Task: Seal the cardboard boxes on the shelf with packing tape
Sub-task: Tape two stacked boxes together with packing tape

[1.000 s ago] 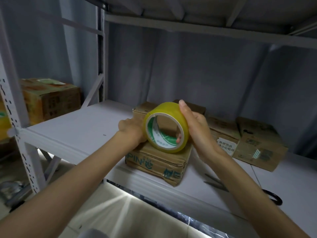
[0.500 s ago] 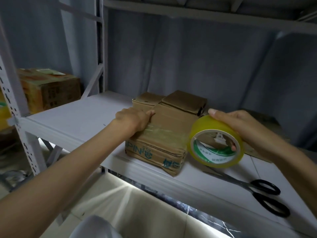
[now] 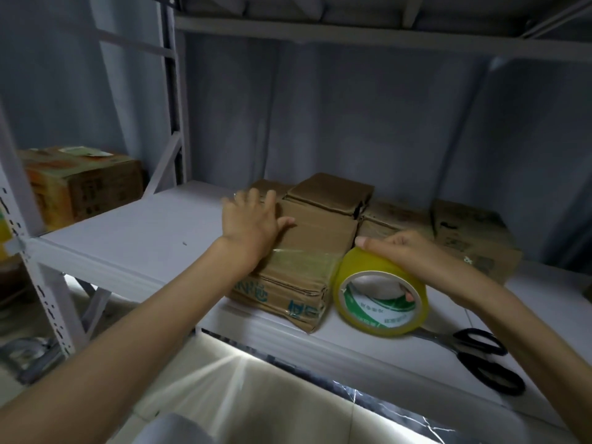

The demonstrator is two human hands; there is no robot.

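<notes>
A brown cardboard box (image 3: 301,270) with blue print sits near the front edge of the white shelf (image 3: 128,238). A strip of clear tape (image 3: 304,257) runs across its top. My left hand (image 3: 253,219) lies flat on the box's top left with spread fingers. My right hand (image 3: 413,254) grips a yellow tape roll (image 3: 381,293), which stands on edge on the shelf just right of the box. The tape strip reaches from the box to the roll. Two smaller boxes (image 3: 330,193) sit behind it.
Black-handled scissors (image 3: 480,354) lie on the shelf at the front right. More flattened brown boxes (image 3: 464,232) lie at the back right. An orange-printed carton (image 3: 80,181) stands on the neighbouring shelf at left. A perforated upright post (image 3: 38,283) stands at the left.
My right hand pulled the roll from in front of the box rightward and down to the shelf, laying tape across the top. My left hand opened and slid back along the box top.
</notes>
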